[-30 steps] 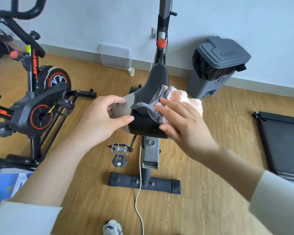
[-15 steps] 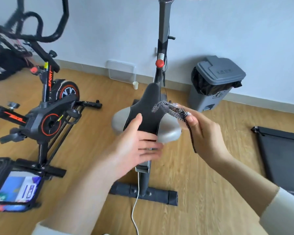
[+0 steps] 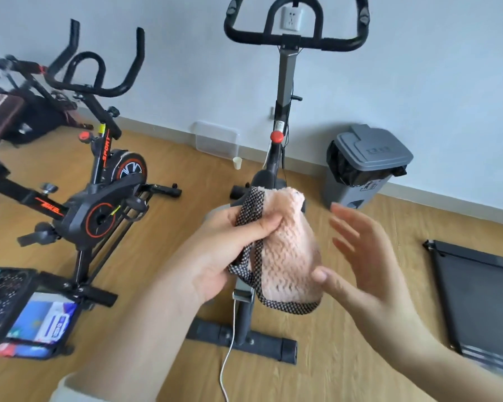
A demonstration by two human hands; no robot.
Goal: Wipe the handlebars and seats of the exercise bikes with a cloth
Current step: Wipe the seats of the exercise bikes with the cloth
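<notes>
A pink fluffy cloth (image 3: pixel 288 250) with a black-and-white checked border hangs in front of me. My left hand (image 3: pixel 230 248) grips its upper left edge. My right hand (image 3: pixel 360 256) is spread, its thumb touching the cloth's lower right side. Behind the cloth stands the middle exercise bike; its black handlebars (image 3: pixel 296 39) rise at the top and its seat is almost wholly hidden by the cloth and my hands. A second bike (image 3: pixel 99 204), black with orange trim, stands at the left with black handlebars (image 3: pixel 99 74).
A grey lidded bin (image 3: pixel 363 166) stands by the wall on the right. A dark treadmill edge (image 3: pixel 476 288) lies at the far right. A black mesh basket (image 3: pixel 18 311) with packets sits lower left. A white cable (image 3: pixel 230 343) runs across the wooden floor.
The cloth has come off the seat and passed from my right hand to my left hand. My right hand has let go and opened. My view has tilted upward, showing the handlebars.
</notes>
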